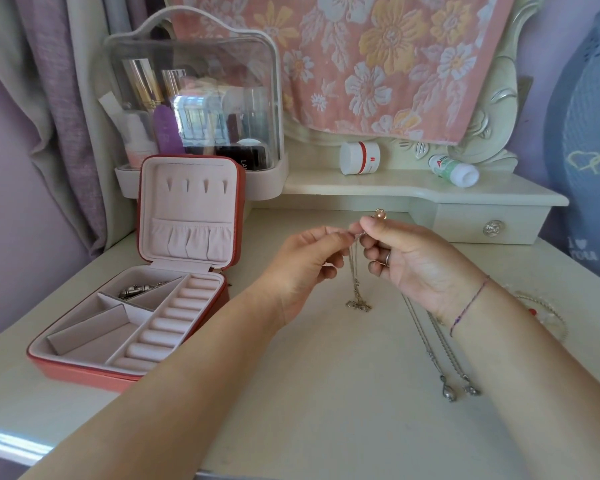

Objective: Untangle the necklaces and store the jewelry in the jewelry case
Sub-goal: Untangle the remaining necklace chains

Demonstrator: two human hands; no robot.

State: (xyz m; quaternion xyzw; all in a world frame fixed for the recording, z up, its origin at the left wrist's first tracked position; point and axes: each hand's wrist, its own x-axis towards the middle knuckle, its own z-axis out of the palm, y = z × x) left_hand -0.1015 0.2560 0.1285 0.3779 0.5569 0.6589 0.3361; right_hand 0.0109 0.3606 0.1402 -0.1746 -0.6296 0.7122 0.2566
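Nearest, on the desk [291, 410], two silver necklaces [431, 355] laid side by side beside the right forearm, pendants toward the viewer. Further left, the jewelry case [84, 370] open, lid upright — metal pieces in one rear compartment. Beyond, left hand [302, 268] and right hand [407, 259] close together, both pinching a thin chain [355, 271] (small charm dangling low). Farther back, a white jar [359, 157] on the shelf.

Above the tabletop [326, 393], the left hand [305, 268] and right hand [409, 261] pinch a thin necklace [355, 289], right of the open jewelry case [132, 306].
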